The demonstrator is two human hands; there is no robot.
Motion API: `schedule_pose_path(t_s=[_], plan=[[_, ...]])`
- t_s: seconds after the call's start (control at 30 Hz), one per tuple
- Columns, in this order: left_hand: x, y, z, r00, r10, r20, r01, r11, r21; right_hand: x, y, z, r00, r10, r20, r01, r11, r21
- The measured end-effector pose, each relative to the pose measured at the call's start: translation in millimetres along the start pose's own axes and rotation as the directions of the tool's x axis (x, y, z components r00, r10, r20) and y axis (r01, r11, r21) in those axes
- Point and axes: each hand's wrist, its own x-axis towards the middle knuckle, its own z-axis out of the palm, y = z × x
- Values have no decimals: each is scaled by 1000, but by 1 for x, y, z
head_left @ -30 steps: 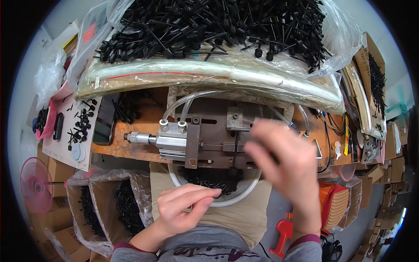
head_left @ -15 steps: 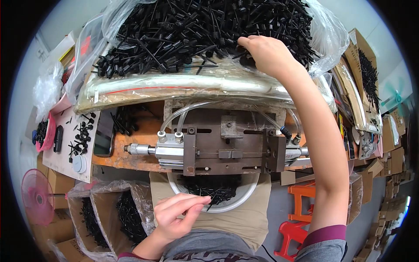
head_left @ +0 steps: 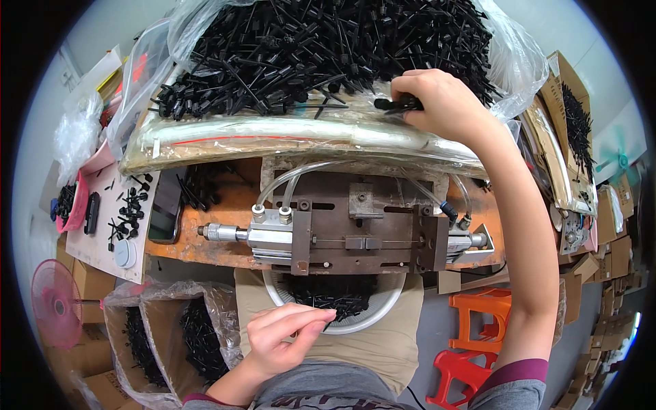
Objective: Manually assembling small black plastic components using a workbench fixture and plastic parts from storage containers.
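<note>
My right hand (head_left: 444, 104) reaches to the front edge of a large heap of black plastic stemmed parts (head_left: 287, 58). Its fingers are curled round a few black plastic parts (head_left: 400, 103), whose ends stick out to the left. Above the near rim of a white basket (head_left: 391, 309), my left hand (head_left: 287, 336) is closed in a pinch. Whatever sits between its thumb and forefinger is too small and hidden to name. Between the hands stands a metal clamping fixture (head_left: 362, 242) with air cylinders at both sides and a small split block in its middle.
Clear air hoses (head_left: 277, 179) arch over the fixture. Plastic film (head_left: 225, 133) lines the heap's front edge. On the left are a pink basket (head_left: 80, 212), a phone (head_left: 164, 212), a round white lid (head_left: 125, 255) and lined boxes (head_left: 174, 335). Stools (head_left: 478, 318) stand at the lower right.
My right hand has drawn back slightly toward me and to the right, with black parts now showing in its fingers. The left hand has barely moved and stays pinched.
</note>
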Motion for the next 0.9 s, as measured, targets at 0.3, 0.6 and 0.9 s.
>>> schedule_pose_path(t_s=[0.3, 0.6, 0.9], plan=[[0, 1, -1, 1000, 8, -1, -8, 1000, 7, -22, 11, -13, 889, 426, -168, -168, 644, 746], [1, 4, 3, 1000, 12, 29, -12, 1000, -4, -44, 10, -8, 828, 558, 53, -106, 63, 992], [4, 2, 3, 996, 82, 31, -82, 997, 5, -73, -15, -13, 875, 477, 80, 8, -179, 984]])
